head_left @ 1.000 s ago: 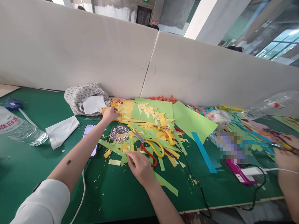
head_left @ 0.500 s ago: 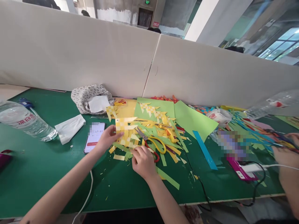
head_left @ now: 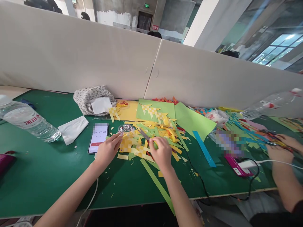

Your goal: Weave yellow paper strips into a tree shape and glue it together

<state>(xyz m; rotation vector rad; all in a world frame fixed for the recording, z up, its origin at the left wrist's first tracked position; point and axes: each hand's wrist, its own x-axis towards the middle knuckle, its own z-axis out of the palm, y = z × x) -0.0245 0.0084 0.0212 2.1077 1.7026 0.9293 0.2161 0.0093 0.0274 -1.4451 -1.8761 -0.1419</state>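
Right hand (head_left: 162, 153) moved onto scissors (head_left: 144, 134); left hand (head_left: 107, 151) by woven paper (head_left: 126, 143); both grips unclear; green strip (head_left: 156, 183) crosses table (head_left: 47, 179) edge.

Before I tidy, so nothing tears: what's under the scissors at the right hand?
Around the scissors, yellow and green paper strips show. The right hand covers most of the handles, so whatever lies directly beneath there cannot be seen.

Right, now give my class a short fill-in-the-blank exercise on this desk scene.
1. Beside the left hand lies a ____ with a lit screen.
2. The right hand is at the handles of the ____.
3. The bare tabletop is coloured ____.

Missing words: phone; scissors; green.
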